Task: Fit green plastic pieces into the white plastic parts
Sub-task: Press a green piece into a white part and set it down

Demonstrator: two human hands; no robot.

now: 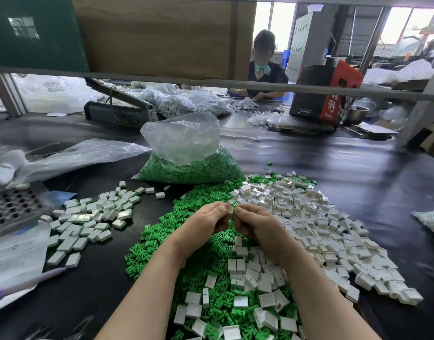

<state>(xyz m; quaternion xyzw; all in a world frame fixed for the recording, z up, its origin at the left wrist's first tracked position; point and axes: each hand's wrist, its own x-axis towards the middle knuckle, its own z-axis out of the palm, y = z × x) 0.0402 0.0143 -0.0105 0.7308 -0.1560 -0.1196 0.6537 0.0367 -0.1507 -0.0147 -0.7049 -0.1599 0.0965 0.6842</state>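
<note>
My left hand (206, 219) and my right hand (254, 223) meet above the table, fingertips together, pinching a small white plastic part (230, 211) with a green piece (234, 207) at it. Under my hands lies a heap of loose green pieces (162, 231). A wide pile of white parts (321, 217) spreads to the right and in front. On the left lies a group of white parts with green inside (93, 217).
A clear bag of green pieces (186, 165) stands behind the heap. An empty plastic bag (76, 155), a perforated metal tray (12, 207) and papers (14, 256) lie at the left. Another person works at the far side, beside a red and black box (326, 92).
</note>
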